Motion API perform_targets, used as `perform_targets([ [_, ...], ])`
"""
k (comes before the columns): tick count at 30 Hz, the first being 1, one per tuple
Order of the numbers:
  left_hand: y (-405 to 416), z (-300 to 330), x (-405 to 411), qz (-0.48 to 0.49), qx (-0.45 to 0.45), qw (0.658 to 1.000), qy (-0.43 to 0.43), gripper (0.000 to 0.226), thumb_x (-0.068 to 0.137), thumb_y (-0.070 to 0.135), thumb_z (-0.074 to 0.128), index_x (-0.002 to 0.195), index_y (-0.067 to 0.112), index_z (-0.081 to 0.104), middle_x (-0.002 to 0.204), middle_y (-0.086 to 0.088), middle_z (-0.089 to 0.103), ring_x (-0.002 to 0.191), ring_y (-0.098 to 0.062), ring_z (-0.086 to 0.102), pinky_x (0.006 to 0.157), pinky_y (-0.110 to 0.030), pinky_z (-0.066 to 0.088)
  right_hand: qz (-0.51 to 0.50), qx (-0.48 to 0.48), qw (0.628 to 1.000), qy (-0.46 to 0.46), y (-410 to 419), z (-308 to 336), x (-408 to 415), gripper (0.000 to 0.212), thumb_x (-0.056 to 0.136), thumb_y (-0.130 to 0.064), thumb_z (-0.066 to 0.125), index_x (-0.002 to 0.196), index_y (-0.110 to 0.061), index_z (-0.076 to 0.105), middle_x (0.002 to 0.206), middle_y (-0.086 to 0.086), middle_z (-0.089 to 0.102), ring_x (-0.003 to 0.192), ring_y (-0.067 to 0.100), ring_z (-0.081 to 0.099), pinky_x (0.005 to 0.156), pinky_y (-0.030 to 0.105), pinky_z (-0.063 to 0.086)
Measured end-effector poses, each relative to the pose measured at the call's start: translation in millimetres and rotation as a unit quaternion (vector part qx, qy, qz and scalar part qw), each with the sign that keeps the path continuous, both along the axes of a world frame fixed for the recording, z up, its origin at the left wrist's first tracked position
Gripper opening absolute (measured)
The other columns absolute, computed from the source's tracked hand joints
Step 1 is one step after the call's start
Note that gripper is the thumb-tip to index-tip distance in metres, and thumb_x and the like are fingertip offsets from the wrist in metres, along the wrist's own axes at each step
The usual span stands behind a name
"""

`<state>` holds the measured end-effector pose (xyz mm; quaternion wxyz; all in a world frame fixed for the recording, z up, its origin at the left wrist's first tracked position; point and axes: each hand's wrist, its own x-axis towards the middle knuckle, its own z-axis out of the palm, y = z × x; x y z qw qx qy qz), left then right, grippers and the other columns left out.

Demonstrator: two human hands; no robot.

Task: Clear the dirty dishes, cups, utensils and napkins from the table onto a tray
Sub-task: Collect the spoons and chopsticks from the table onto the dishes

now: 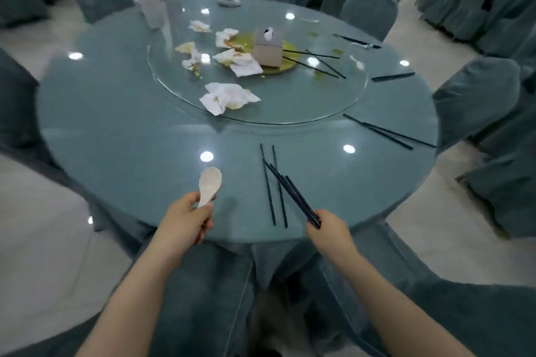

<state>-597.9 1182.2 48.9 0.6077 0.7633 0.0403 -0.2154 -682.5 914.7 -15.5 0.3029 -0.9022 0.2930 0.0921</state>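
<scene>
The counter wears a plain grey-blue cloth under glossy glass dotted with white light spots. At six o'clock a pale cream spoon shows faint pinkish mottling; just toward five o'clock the bundle of chopsticks is solid black, as are the loose pairs at three o'clock. Toward twelve, the crumpled napkins are white, blotched with yellow-brown stains. The tissue box is dull beige-grey and stands on a mustard-yellow disc. The chair covers all round match the cloth, plain dusty blue. The floor is off-white.
</scene>
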Motion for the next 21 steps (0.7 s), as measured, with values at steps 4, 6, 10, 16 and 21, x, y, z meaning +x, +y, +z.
perform_targets([
  [4, -7, -9, 12, 0.078, 0.018, 0.997, 0.014, 0.02, 0.095, 0.01, 0.048, 0.098, 0.025, 0.06, 0.044, 0.006, 0.051, 0.033, -0.007, 0.037, 0.034, -0.016, 0.029, 0.036, 0.018, 0.999, 0.014, -20, -26, 70, 0.016, 0.097, -0.022, 0.046, 0.081, -0.016, 0.047, 0.077, 0.002, 0.054, 0.058, 0.007, 0.043, 0.044, 0.02, 0.028],
  [6, -9, -13, 14, 0.117, 0.018, 0.993, 0.026, 0.021, 0.095, 0.01, 0.047, 0.098, 0.026, 0.061, 0.045, 0.006, 0.05, 0.034, -0.007, 0.035, 0.034, -0.016, 0.028, 0.046, 0.025, 0.999, 0.01, -25, -35, 100, 0.018, 0.098, -0.022, 0.044, 0.082, -0.013, 0.048, 0.08, 0.006, 0.055, 0.058, 0.009, 0.044, 0.044, 0.022, 0.029],
  [10, -10, -14, 10, 0.152, 0.023, 0.987, 0.044, 0.02, 0.095, 0.01, 0.047, 0.101, 0.023, 0.06, 0.047, 0.005, 0.05, 0.035, -0.008, 0.035, 0.034, -0.017, 0.027, 0.071, 0.01, 0.997, 0.018, -26, -45, 136, 0.03, 0.093, -0.038, 0.056, 0.092, -0.009, 0.051, 0.08, 0.004, 0.055, 0.061, 0.014, 0.045, 0.046, 0.027, 0.03],
  [16, 5, -7, -5, 0.203, 0.037, 0.977, 0.045, 0.018, 0.096, 0.01, 0.047, 0.103, 0.021, 0.059, 0.046, 0.006, 0.049, 0.036, -0.007, 0.034, 0.035, -0.016, 0.027, 0.108, -0.017, 0.992, 0.059, -1, -61, 163, 0.047, 0.091, -0.042, 0.058, 0.111, -0.001, 0.048, 0.106, 0.014, 0.057, 0.088, 0.03, 0.056, 0.061, 0.031, 0.04],
  [21, 16, -4, -15, 0.235, 0.049, 0.97, 0.036, 0.016, 0.096, 0.01, 0.048, 0.101, 0.021, 0.06, 0.047, 0.006, 0.05, 0.037, -0.006, 0.035, 0.035, -0.016, 0.029, 0.137, -0.064, 0.985, 0.085, 7, -58, 163, 0.029, 0.093, -0.025, 0.054, 0.109, -0.002, 0.053, 0.111, 0.017, 0.057, 0.092, 0.034, 0.058, 0.067, 0.033, 0.041],
])
